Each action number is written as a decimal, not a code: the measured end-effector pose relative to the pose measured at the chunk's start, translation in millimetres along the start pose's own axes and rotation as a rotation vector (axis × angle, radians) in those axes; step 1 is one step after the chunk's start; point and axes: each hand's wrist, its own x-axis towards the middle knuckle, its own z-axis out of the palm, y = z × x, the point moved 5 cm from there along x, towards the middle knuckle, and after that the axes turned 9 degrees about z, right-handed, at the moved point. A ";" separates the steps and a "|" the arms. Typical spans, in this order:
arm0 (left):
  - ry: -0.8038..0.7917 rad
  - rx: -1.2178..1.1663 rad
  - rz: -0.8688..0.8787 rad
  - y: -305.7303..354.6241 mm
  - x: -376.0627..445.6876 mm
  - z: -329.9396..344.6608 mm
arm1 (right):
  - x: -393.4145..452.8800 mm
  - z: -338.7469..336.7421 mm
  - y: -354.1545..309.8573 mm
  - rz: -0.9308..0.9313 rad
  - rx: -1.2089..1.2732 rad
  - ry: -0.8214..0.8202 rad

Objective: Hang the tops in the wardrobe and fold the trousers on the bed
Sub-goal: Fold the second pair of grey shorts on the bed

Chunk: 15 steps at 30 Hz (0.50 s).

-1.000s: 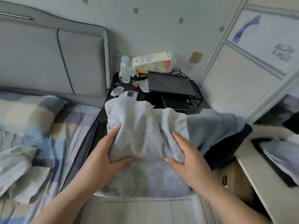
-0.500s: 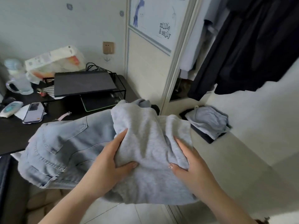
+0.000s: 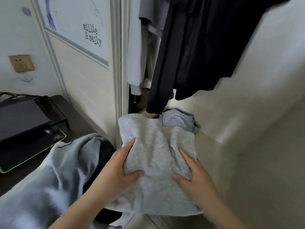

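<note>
The view has swung from the desk to the open wardrobe [image 3: 247,113], where left hand [image 3: 118,169] and right hand [image 3: 193,176] both grip the folded grey fleece garment [image 3: 156,162], thumbs on top, keeping its fold for shelving.

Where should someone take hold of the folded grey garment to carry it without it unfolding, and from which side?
Grip the folded grey garment at its two side edges, one hand from each side, as the left hand and right hand do. Thumbs on top and fingers wrapped over the edges should keep the soft, floppy layers together.
</note>
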 end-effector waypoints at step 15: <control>-0.312 -0.044 0.070 -38.6 187.3 111.8 | 116.7 -67.5 75.3 0.204 0.071 0.230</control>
